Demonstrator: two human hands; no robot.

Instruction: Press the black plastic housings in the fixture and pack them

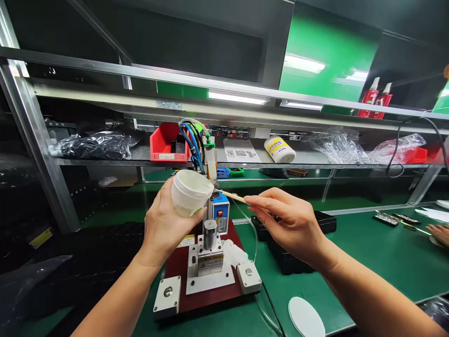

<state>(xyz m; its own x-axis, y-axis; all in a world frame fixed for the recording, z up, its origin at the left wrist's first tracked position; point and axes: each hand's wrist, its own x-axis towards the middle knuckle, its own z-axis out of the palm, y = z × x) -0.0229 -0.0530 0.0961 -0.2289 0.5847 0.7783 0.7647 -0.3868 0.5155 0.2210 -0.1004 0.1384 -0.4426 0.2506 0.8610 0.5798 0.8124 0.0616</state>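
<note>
My left hand [164, 224] is wrapped round a white plastic tub [187, 199], which is tilted to the right with its open mouth showing. Between the thumb and fingers of my right hand [280, 217] is a thin wooden stick [234, 197]. The stick's far end is close to the tub's rim, beside the machine's upright column; whether it touches cannot be made out. Below both hands stands a bench press machine [210, 262] with a metal post on a dark red base and a white button box at each front corner.
A white round lid [307, 317] lies at the front of the green table [379, 252]. Black trays [287, 257] sit right of the machine. The shelf above holds a red bin [168, 142] and a white canister [279, 150]. Another person's hand [440, 233] shows at far right.
</note>
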